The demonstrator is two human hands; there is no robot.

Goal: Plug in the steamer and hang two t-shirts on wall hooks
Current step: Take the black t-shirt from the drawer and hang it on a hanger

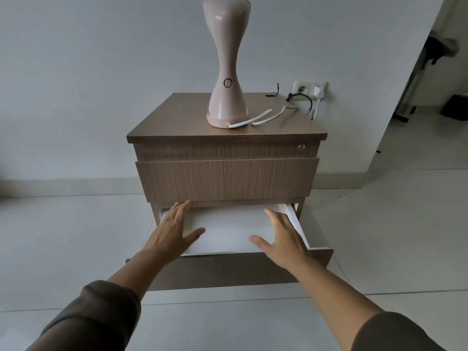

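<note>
Hands reach forward together over an open bottom drawer (228, 252). The left hand (172, 231) is spread flat, palm down, fingers (181, 209) extended toward the drawer's back left corner and thumb angled inward; it grips nothing. The right hand (281, 236) is likewise open and flat, fingers pointing toward the back right of the drawer, thumb splayed to the left, with nothing in its grasp. Both hover just above the drawer's white interior (228, 224), whether touching it cannot be told. Brown sleeves (101, 307) are pushed up on both forearms.

The drawer belongs to a small wood-grain cabinet (225, 181), whose two upper drawer fronts are closed; a small round lock (301, 147) sits at the top right. On the cabinet top stands the steamer (226, 72), pale pink and hourglass-shaped, upright, with a round button on its waist. Its white cord (263, 117) runs from the base across the top to the right and over the edge. On the wall just behind and to the right is a double socket (309, 89); a white plug (318, 91) sits in its right-hand outlet, and the left outlet is free. A black cable (298, 96) loops beside it. The cabinet stands on a pale tiled floor (63, 236) against a plain wall, with a doorway (435, 84) at far right.
</note>
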